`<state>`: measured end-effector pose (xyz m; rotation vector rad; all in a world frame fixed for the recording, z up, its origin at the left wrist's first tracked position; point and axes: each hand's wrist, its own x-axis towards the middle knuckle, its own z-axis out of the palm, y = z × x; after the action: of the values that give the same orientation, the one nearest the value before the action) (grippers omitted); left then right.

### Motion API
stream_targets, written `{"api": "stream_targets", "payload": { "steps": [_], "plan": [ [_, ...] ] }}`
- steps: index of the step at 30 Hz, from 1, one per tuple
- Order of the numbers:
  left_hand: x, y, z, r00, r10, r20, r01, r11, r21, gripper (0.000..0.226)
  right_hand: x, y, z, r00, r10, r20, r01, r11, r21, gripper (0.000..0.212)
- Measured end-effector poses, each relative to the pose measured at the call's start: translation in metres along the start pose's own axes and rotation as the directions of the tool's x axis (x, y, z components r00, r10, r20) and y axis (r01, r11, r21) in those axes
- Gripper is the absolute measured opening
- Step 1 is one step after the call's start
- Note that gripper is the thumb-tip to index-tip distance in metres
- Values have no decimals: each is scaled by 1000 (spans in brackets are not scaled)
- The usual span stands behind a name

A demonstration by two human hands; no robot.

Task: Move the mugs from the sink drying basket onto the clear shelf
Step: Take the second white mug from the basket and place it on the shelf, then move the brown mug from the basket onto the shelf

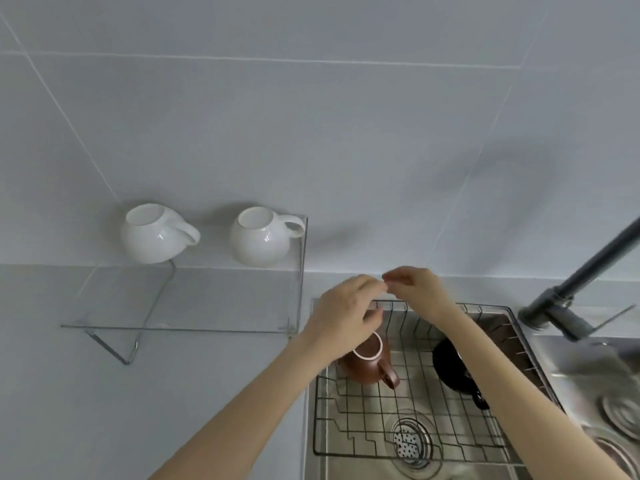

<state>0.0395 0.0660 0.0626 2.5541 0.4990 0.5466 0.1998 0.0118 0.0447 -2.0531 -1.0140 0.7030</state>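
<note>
Two white mugs stand upside down on the clear shelf (180, 299): one (152, 235) at the left, one (263, 237) at the right end. In the wire drying basket (363, 452) over the sink, a brown mug (369, 363) sits upside down at the left and a black mug (453, 370) lies at the right, partly behind my right forearm. My left hand (346, 311) hovers over the brown mug with fingers loosely curled, holding nothing. My right hand (414, 287) is above the basket's back edge, its fingertips meeting those of the left.
A dark faucet (568, 292) rises at the right of the steel sink (571, 375). The sink drain (412, 439) shows under the basket. Grey tiled wall stands behind; the grey counter (52, 393) stretches left under the shelf.
</note>
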Motion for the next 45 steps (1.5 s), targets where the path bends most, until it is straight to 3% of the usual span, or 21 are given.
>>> {"api": "stream_targets", "payload": {
  "steps": [2,5,10,18,26,30,36,41,45],
  "plan": [
    [-12,-1,34,991,-28,130,28,1000,-1,42,-18,41,14,992,109,67,-104,992,-70,24],
    [-22,-20,79,924,-223,311,217,975,54,67,-39,85,41,955,257,145,-238,961,-139,31],
    [-20,-51,114,818,-435,376,421,899,124,96,-54,107,67,949,285,136,-267,954,-139,20],
    [-7,-57,131,785,-466,408,457,880,125,97,-61,118,82,968,250,22,-250,968,31,4],
    [-11,-52,117,786,-461,411,488,872,45,97,-71,114,67,971,236,-28,-234,970,74,12],
    [-15,-35,93,853,-429,298,470,880,-76,91,-80,92,40,985,166,-37,-164,985,51,8],
    [-25,-1,14,940,-334,-62,319,930,-182,85,-92,9,-5,995,-88,-42,90,995,42,8],
    [-36,-2,-60,908,-280,-311,240,957,-162,86,-87,-64,0,964,-261,-50,265,957,120,8],
    [-53,-24,-104,862,-336,-379,293,941,-167,94,-72,-109,35,942,-336,-21,335,929,157,4]
  ]
}}
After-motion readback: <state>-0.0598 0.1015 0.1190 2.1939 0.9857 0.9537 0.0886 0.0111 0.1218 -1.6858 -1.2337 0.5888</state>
